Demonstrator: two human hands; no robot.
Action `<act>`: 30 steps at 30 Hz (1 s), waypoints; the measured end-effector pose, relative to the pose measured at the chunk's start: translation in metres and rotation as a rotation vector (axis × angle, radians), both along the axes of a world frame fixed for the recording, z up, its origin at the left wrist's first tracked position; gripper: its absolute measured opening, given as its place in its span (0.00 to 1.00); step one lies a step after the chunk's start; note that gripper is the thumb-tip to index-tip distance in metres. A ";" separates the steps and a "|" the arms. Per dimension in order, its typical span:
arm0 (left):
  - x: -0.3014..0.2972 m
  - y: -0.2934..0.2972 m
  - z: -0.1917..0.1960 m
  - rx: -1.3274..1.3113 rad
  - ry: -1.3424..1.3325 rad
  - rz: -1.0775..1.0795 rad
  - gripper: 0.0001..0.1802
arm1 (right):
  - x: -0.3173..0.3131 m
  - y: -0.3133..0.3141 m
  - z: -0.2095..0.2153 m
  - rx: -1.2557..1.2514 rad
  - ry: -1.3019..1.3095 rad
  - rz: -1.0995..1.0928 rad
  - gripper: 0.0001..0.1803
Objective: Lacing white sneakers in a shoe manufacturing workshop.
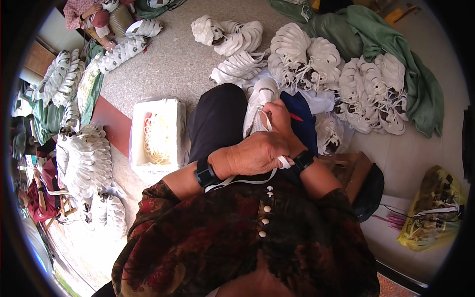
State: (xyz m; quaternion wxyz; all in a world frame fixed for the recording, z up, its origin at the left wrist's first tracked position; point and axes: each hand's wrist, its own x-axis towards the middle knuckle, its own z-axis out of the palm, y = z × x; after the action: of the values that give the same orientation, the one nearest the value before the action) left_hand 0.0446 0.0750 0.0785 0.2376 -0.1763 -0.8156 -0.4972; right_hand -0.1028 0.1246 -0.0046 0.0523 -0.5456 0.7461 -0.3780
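A white sneaker (259, 95) rests between my knees, its toe pointing away from me. My right hand (279, 118) is closed at the shoe's right side, pinching a loop of white shoelace (265, 120) above the laced front. Just nearer to me, my left hand (257, 152) is curled into a fist, crossed in front of my right wrist. Lace comes out by its fingers, and a long slack length hangs beneath it towards my left wrist. The shoe's heel end is hidden behind my hands.
To the left stands a white plastic-lined tub (171, 106) holding loose laces (157, 138). Bundled white shoes (305, 57) lie ahead, more shoes (373, 94) at right beside green cloth (366, 34). A wooden stool (349, 168) and yellow bag (433, 213) are at right. Other people sit at left.
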 end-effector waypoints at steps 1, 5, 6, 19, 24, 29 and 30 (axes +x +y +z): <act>0.001 0.000 0.001 0.019 -0.001 0.000 0.14 | -0.001 0.000 -0.004 -0.021 -0.088 -0.042 0.07; 0.001 0.001 -0.001 -0.014 -0.047 -0.005 0.14 | -0.005 0.000 -0.008 -0.124 -0.140 -0.053 0.02; 0.001 0.001 -0.001 -0.004 -0.040 -0.015 0.14 | -0.005 0.000 -0.007 -0.073 -0.093 -0.028 0.03; 0.001 0.000 -0.006 0.003 -0.048 -0.012 0.14 | -0.001 0.002 -0.009 -0.102 -0.155 -0.024 0.07; 0.001 -0.001 -0.008 0.029 -0.065 -0.024 0.14 | -0.001 -0.003 -0.009 -0.116 -0.146 0.037 0.07; 0.001 -0.003 -0.005 0.020 -0.115 -0.018 0.15 | -0.015 -0.018 -0.010 -0.032 -0.427 0.093 0.07; 0.001 -0.005 -0.007 -0.004 -0.153 -0.042 0.15 | -0.018 -0.020 -0.007 -0.010 -0.850 0.071 0.07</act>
State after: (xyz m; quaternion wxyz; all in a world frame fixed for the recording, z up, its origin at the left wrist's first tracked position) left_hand 0.0454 0.0704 0.0713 0.1638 -0.1554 -0.8286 -0.5124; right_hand -0.1209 0.1043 -0.0120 0.3657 -0.3665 0.6373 -0.5708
